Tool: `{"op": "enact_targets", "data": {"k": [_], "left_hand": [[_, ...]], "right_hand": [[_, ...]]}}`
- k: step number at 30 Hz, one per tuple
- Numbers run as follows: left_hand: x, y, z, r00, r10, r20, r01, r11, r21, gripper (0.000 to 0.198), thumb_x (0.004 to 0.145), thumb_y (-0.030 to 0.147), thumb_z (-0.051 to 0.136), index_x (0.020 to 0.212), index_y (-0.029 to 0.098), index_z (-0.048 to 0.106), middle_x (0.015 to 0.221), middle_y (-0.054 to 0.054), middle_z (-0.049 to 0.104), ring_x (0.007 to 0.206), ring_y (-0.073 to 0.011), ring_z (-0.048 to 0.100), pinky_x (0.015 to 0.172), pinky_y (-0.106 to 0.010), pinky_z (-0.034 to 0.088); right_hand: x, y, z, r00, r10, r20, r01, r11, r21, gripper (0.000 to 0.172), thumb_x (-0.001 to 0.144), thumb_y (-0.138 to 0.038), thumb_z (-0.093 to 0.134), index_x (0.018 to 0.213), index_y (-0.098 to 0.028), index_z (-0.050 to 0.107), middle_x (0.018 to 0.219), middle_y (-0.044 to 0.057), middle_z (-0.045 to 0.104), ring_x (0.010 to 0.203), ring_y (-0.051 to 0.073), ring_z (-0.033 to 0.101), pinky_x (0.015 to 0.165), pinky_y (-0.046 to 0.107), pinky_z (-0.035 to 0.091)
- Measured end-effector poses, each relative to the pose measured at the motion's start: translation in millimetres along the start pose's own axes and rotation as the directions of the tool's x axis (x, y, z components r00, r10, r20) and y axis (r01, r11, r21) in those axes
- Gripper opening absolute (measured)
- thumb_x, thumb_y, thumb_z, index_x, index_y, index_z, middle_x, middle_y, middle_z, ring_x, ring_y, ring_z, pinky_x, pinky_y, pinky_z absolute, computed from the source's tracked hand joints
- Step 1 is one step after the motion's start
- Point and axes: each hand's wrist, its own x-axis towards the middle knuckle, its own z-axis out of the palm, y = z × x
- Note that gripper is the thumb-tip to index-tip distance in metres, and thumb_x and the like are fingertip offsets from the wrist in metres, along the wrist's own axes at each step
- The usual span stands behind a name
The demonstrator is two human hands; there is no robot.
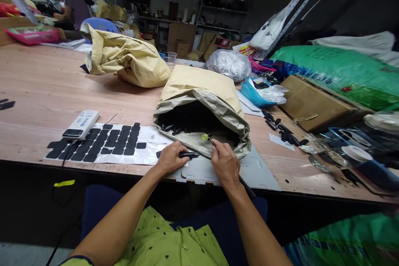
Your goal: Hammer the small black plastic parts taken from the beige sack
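Note:
My left hand (pixel 171 158) is closed around a small black cylindrical piece (pixel 189 155), which points right over a grey board (pixel 258 170). A short way to the right, my right hand (pixel 226 165) grips a thin dark tool with a translucent yellow-green end (pixel 205 136); its exact kind does not show. That end is in front of the mouth of an open woven sack (pixel 199 77), which lies on its side with several black pieces (pixel 170 128) inside. Left of my hands, black rounded stickers (pixel 120 139) sit in rows on a white sheet (pixel 149 135).
A white handheld device (pixel 81 124) with a cable lies at the left. Behind it is a second tan sack (pixel 131 56). Loose black parts (pixel 285 131), a cardboard box (pixel 321 102) and glass jars (pixel 327 158) are at the right. A person (pixel 75 6) sits far left.

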Motion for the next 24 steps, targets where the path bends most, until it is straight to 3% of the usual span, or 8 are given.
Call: {"op": "enact_targets", "data": {"k": [5, 10, 13, 15, 18, 21, 23, 24], "left_hand": [[-0.4, 0.7, 0.0, 1.0, -0.01, 0.01, 0.01, 1.0, 0.012, 0.019, 0.077, 0.027, 0.069, 0.094, 0.022, 0.074, 0.084, 0.001, 0.059, 0.073, -0.0137, 0.057, 0.066, -0.025, 0.044], [0.1, 0.4, -3.2, 0.998, 0.05, 0.024, -0.05, 0.998, 0.023, 0.018, 0.081, 0.028, 0.068, 0.096, 0.021, 0.072, 0.087, -0.001, 0.059, 0.079, -0.0155, 0.057, 0.07, -0.027, 0.045], [-16.5, 11.9, -7.2, 0.986, 0.156, 0.062, -0.157, 0.988, 0.005, 0.017, 0.087, 0.028, 0.062, 0.099, 0.02, 0.069, 0.091, -0.003, 0.061, 0.086, -0.0178, 0.058, 0.076, -0.029, 0.046], [-39.6, 23.9, -6.4, 0.954, 0.267, 0.139, -0.258, 0.963, -0.08, 0.02, 0.091, 0.03, 0.057, 0.105, 0.021, 0.068, 0.097, -0.005, 0.063, 0.089, -0.0181, 0.059, 0.079, -0.029, 0.046], [-80.7, 33.5, 7.9, 0.857, 0.387, 0.341, -0.331, 0.92, -0.213, 0.025, 0.093, 0.036, 0.053, 0.111, 0.025, 0.067, 0.099, -0.005, 0.066, 0.09, -0.018, 0.062, 0.081, -0.027, 0.046], [-108.1, 13.4, 37.1, 0.803, 0.262, 0.535, -0.207, 0.965, -0.162, 0.025, 0.09, 0.038, 0.057, 0.11, 0.029, 0.069, 0.1, -0.003, 0.07, 0.091, -0.0198, 0.065, 0.084, -0.029, 0.047], [-114.7, -16.0, 57.2, 0.808, 0.005, 0.589, 0.018, 0.999, -0.034, 0.027, 0.087, 0.036, 0.057, 0.111, 0.03, 0.069, 0.107, -0.003, 0.071, 0.1, -0.0228, 0.066, 0.087, -0.031, 0.048], [-115.4, -32.3, 65.4, 0.783, -0.151, 0.604, 0.153, 0.987, 0.05, 0.031, 0.087, 0.034, 0.056, 0.115, 0.029, 0.068, 0.112, -0.004, 0.071, 0.105, -0.0245, 0.065, 0.089, -0.032, 0.049]], "right_hand": [[6.0, 9.7, 17.9, 0.999, -0.038, 0.017, 0.041, 0.966, -0.256, 0.028, 0.091, -0.02, 0.05, 0.11, -0.021, 0.071, 0.084, 0.007, 0.062, 0.079, 0.019, 0.047, 0.07, 0.031, 0.03], [-0.2, 2.7, 19.6, 1.0, -0.017, 0.018, 0.022, 0.953, -0.303, 0.029, 0.092, -0.019, 0.051, 0.115, -0.023, 0.068, 0.091, 0.006, 0.061, 0.082, 0.019, 0.046, 0.071, 0.032, 0.026], [0.4, 2.5, 18.8, 0.999, -0.006, 0.038, 0.017, 0.95, -0.311, 0.029, 0.091, -0.02, 0.052, 0.117, -0.023, 0.067, 0.092, 0.006, 0.062, 0.083, 0.019, 0.047, 0.072, 0.032, 0.026], [1.0, 3.4, 19.0, 0.999, -0.005, 0.038, 0.017, 0.95, -0.313, 0.029, 0.092, -0.02, 0.052, 0.117, -0.023, 0.066, 0.092, 0.006, 0.061, 0.083, 0.019, 0.046, 0.072, 0.032, 0.026], [1.0, 4.2, 20.0, 1.0, -0.01, 0.025, 0.017, 0.95, -0.313, 0.029, 0.092, -0.019, 0.051, 0.116, -0.023, 0.066, 0.091, 0.006, 0.061, 0.083, 0.019, 0.046, 0.072, 0.032, 0.026], [0.5, 4.3, 20.7, 1.0, -0.008, 0.021, 0.015, 0.95, -0.313, 0.029, 0.091, -0.019, 0.051, 0.116, -0.023, 0.066, 0.091, 0.006, 0.061, 0.082, 0.02, 0.046, 0.072, 0.033, 0.026], [0.2, 4.4, 20.9, 1.0, -0.011, 0.024, 0.017, 0.951, -0.31, 0.029, 0.092, -0.02, 0.05, 0.116, -0.023, 0.066, 0.091, 0.006, 0.061, 0.082, 0.02, 0.046, 0.071, 0.032, 0.026], [0.1, 4.5, 20.9, 1.0, -0.012, 0.024, 0.019, 0.951, -0.307, 0.029, 0.092, -0.02, 0.05, 0.116, -0.023, 0.066, 0.091, 0.006, 0.06, 0.082, 0.02, 0.046, 0.071, 0.032, 0.026]]}}
